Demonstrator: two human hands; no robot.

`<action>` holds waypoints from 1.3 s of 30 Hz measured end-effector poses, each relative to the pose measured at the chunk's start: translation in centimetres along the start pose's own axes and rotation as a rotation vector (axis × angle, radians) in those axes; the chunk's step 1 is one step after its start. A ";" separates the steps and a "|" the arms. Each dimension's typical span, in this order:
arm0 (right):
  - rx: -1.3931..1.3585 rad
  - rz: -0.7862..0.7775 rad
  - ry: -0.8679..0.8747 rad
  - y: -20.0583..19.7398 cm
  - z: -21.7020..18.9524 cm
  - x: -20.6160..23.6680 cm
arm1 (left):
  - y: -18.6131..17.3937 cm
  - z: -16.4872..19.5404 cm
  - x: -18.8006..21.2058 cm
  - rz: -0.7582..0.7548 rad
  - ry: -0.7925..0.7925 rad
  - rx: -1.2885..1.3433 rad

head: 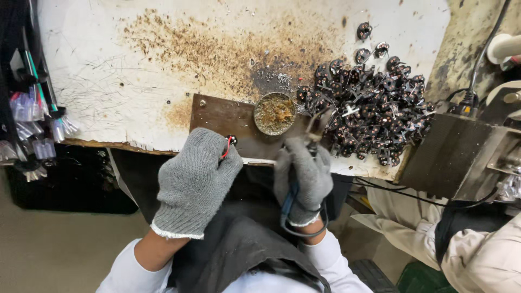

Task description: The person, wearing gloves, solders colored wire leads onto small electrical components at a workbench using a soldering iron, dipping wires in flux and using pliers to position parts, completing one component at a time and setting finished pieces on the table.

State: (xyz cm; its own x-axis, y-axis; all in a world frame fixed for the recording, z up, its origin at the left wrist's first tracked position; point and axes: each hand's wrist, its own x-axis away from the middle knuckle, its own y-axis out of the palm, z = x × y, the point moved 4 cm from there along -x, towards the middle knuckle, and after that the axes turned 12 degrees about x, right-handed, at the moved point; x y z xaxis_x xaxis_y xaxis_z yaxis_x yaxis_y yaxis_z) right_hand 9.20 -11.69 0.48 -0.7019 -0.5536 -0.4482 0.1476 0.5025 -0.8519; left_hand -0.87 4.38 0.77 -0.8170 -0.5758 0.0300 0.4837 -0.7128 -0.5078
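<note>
Looking down from the head camera, the left hand (196, 179) in a grey knitted glove is clenched around a small black round component with red wire (230, 142), held over the dark brown metal plate (222, 116) at the front edge of the scorched white worktop (135, 65). The right hand (305, 176), gloved the same, grips a soldering iron with a blue handle (293, 192), its tip pointing up toward a round tin of brownish flux (275, 113) resting on the plate. Just right of the tin lies a heap of black round components with metal leads (374, 108). A grey metal box (461, 154) stands at the far right.
</note>
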 end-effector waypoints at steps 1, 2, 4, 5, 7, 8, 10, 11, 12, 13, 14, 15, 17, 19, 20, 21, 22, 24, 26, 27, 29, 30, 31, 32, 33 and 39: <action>-0.043 -0.035 -0.039 0.0 -0.3 0.0 | 0.2 0.0 0.1 -0.003 0.001 0.001; -0.085 -0.068 -0.077 0.0 -0.5 0.0 | 0.5 0.0 0.1 -0.007 0.004 0.002; -0.069 -0.160 -0.022 0.1 -0.2 0.1 | 1.2 0.4 0.1 -0.016 0.008 0.003; -0.063 -0.212 0.008 0.2 0.3 0.2 | 1.6 0.7 0.1 -0.018 0.007 0.000; -0.203 -0.111 -0.004 -0.2 0.2 0.7 | 2.5 1.3 0.1 -0.050 0.019 0.013; -0.274 -0.050 -0.029 -0.4 0.4 0.8 | 2.9 1.6 0.1 -0.056 0.033 0.033; -0.193 -0.094 0.090 0.0 1.1 1.2 | 3.5 1.9 0.1 -0.054 0.031 0.043; -0.141 -0.122 0.171 0.1 1.3 1.4 | 3.7 2.0 0.2 -0.073 0.035 0.035; -0.167 -0.122 0.129 0.2 1.3 1.4 | 4.1 2.0 0.2 -0.095 0.048 0.028; -0.197 -0.117 0.088 0.1 1.1 1.4 | 4.2 1.9 0.3 -0.092 0.047 0.021; -0.223 -0.106 0.044 0.2 0.8 1.3 | 4.4 1.8 0.3 -0.087 0.052 0.016; -0.181 -0.097 0.080 0.1 1.1 1.0 | 4.4 1.7 0.3 -0.074 0.060 0.015; -0.122 -0.109 0.122 0.0 0.7 0.8 | 4.6 1.7 0.2 -0.065 0.063 0.014; -0.127 -0.160 0.102 0.2 0.7 0.2 | 4.6 1.8 0.1 -0.075 0.049 0.013; -0.123 -0.173 0.096 0.0 0.7 0.0 | 4.6 2.0 0.0 -0.073 0.053 0.015; -0.113 -0.180 0.108 0.0 0.9 -0.1 | 4.6 2.1 -0.1 -0.070 0.057 0.016; -0.098 -0.187 0.117 -0.2 1.0 -0.1 | 4.6 2.2 -0.2 -0.079 0.058 0.022; -0.072 -0.159 0.127 -0.3 1.6 -0.1 | 4.5 2.1 -0.2 -0.059 0.062 0.023; -0.044 -0.137 0.164 -0.1 2.3 0.3 | 4.6 1.8 0.0 -0.077 0.042 0.056; -0.015 -0.127 0.131 -0.1 2.3 0.6 | 4.7 1.5 0.2 -0.096 0.034 0.072; 0.048 -0.071 0.064 0.3 2.2 0.8 | 4.8 1.2 0.6 -0.090 0.046 0.039; 0.070 -0.091 0.023 0.1 2.0 0.9 | 4.8 1.2 0.7 -0.078 0.053 0.029; 0.090 -0.116 -0.023 0.1 2.0 0.7 | 4.8 1.1 0.7 -0.080 0.039 0.039; 0.110 -0.139 -0.061 -0.3 1.5 0.7 | 4.7 1.3 0.7 -0.087 0.028 0.046; 0.145 -0.238 -0.100 -0.4 1.2 0.5 | 4.6 1.6 0.4 -0.102 0.025 0.053; -0.252 -0.153 -0.085 -3.0 1.1 -1.6 | 4.1 3.7 -0.5 -0.065 -0.019 -0.030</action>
State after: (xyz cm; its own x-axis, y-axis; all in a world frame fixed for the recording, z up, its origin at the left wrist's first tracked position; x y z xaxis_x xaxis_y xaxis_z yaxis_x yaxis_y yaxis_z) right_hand 10.65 -13.09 3.41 -0.6406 -0.6835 -0.3500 -0.1404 0.5524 -0.8217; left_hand 2.70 0.26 1.89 -0.8401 -0.5365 0.0801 0.4201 -0.7369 -0.5296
